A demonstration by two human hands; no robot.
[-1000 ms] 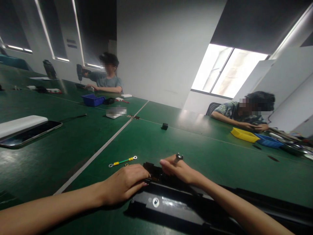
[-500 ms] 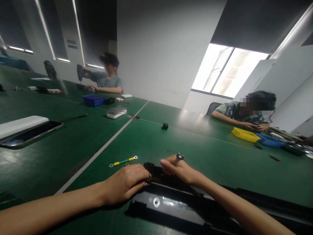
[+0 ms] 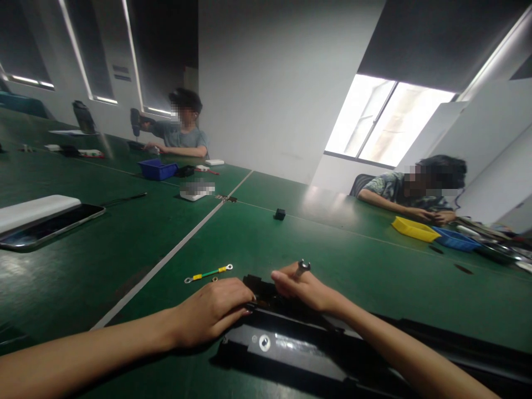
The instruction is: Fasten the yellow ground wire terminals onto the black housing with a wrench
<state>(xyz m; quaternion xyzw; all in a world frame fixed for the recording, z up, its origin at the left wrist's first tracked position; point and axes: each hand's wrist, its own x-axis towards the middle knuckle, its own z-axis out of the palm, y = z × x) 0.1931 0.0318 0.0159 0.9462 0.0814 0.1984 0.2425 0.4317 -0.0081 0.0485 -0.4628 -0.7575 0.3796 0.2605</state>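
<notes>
A long black housing [image 3: 299,349] with a glossy face and a round pale-ringed screw lies before me, running off to the right. My left hand [image 3: 216,307] grips its near-left end, with fingertips curled over the edge; what lies under them is partly hidden. My right hand [image 3: 305,288] is closed around an open-end wrench [image 3: 304,267] above the same end. Only the wrench's forked metal jaw sticks up from the fist, and its lower end is hidden. Beyond my left hand lie a green wire with yellow-sleeved ring terminals [image 3: 209,274] and a small brass-coloured nut [image 3: 215,280].
A phone [image 3: 54,224] and a white box [image 3: 37,208] lie at left on the green table [image 3: 233,238]. Farther off are a small black block [image 3: 280,214], a blue bin [image 3: 157,169] and a yellow tray [image 3: 415,229]. Two people sit across, one holding a power drill [image 3: 135,122].
</notes>
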